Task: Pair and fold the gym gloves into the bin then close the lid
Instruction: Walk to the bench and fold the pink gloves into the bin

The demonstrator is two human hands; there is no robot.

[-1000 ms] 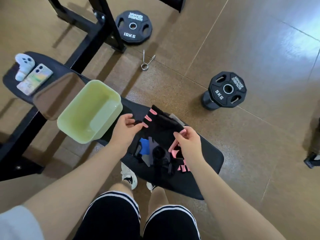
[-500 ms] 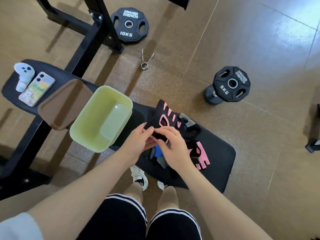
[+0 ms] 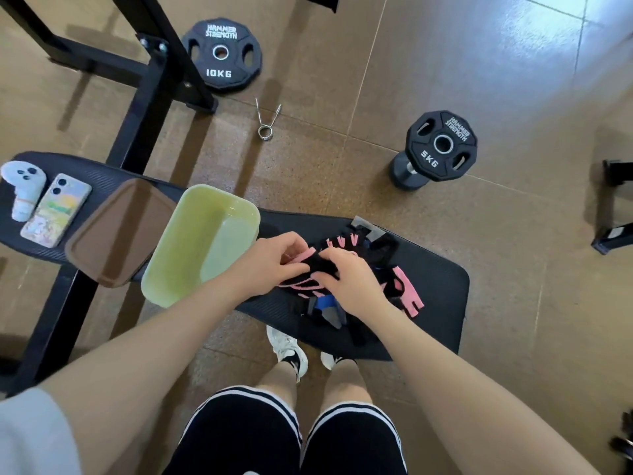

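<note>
You are working at the centre of the frame, both hands meeting over a black-and-pink glove (image 3: 318,265). Your left hand (image 3: 274,260) is pinching its pink-trimmed edge between thumb and fingers, and your right hand (image 3: 349,279) is curling over the same glove, fingers pressing into the fabric. This looks like the pairing or folding of the 1st set, so the task is sitting near its start.

The green bin (image 3: 202,245), just left of your hands, is lying empty with nothing folded inside. Its brown lid (image 3: 120,234) is resting off the bin, touching its left side, so closing is not yet done. More gloves (image 3: 404,293) are lying in a loose heap under and right of your hands: pink fingers, a blue patch, grey pieces. How many pairs are in it, you cannot tell from this tangle.

The black bench pad (image 3: 442,303) is leaving bare room to the right of the heap, but its near edge is running close under the pile, so a glove could slide off toward your shoes. The path from your hands to the bin is short and open. A phone (image 3: 56,210) and a white controller (image 3: 22,186) are sitting far left, well apart.
</note>
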